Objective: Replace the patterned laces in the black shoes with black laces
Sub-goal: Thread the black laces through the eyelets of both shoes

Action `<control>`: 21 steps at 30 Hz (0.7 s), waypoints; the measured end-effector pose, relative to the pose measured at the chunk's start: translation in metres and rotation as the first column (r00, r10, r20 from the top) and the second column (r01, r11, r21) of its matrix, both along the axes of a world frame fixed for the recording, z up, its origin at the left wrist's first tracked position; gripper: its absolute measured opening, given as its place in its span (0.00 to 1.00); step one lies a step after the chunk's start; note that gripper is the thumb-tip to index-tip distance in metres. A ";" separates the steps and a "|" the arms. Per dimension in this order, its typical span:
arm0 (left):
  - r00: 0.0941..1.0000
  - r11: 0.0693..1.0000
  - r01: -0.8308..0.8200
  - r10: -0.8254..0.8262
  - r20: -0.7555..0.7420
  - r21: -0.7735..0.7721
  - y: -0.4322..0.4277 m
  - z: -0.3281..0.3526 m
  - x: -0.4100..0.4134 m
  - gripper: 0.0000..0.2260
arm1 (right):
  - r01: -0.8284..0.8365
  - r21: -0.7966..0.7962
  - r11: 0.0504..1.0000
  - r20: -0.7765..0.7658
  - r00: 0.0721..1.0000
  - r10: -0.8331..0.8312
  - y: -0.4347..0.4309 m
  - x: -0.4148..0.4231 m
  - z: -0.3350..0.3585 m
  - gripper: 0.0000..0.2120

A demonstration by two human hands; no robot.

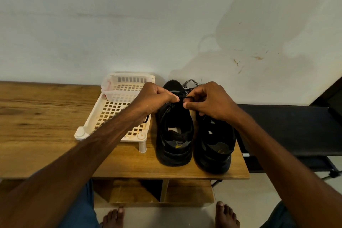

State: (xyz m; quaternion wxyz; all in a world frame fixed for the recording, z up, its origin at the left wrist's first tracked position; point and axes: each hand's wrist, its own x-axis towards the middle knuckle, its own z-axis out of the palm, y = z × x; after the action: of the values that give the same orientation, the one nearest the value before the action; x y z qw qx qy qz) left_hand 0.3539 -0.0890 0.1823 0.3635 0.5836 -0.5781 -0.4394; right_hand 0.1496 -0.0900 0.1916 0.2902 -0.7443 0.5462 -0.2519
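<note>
Bare feet (112,218) on floor, nearest. Wooden worktop (46,116) above them. Two black shoes side by side, heels toward camera: left shoe (174,146), right shoe (214,153), nearly touching. Left hand (155,98) and right hand (211,100) close together over left shoe's forepart; fingers of both curled, thumb and forefinger pinching black lace (185,97) between them. White lattice tray (89,116) just left of shoes. Patterned lace (190,85) on worktop beyond shoe toes, near wall (129,24).
</note>
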 end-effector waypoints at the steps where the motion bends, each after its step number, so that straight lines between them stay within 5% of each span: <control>1: 1.000 1.000 0.005 -0.005 0.007 -0.012 0.000 -0.001 0.001 0.06 | -0.005 -0.009 1.000 -0.006 1.000 0.005 0.000 0.002 -0.001 0.09; 11: 0.986 0.990 0.100 -0.084 0.144 -0.103 0.002 0.004 0.005 0.04 | -0.016 -0.189 0.982 -0.048 0.999 0.007 -0.001 0.015 -0.001 0.07; 17: 0.943 0.928 0.193 -0.085 -0.322 0.318 0.000 0.020 0.015 0.10 | 0.009 -0.190 0.982 -0.008 1.000 -0.011 -0.003 0.014 -0.003 0.05; 21: 0.913 0.895 0.258 -0.103 -0.395 0.364 -0.002 0.022 0.018 0.10 | 0.017 -0.170 0.985 0.004 1.000 -0.017 -0.003 0.013 -0.003 0.05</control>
State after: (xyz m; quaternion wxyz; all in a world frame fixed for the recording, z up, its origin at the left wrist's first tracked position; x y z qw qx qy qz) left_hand 0.3715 -0.0908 0.2047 0.2916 0.4970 -0.4481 -0.6835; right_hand 0.1623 -0.0925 0.1888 0.2239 -0.7614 0.5286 -0.3010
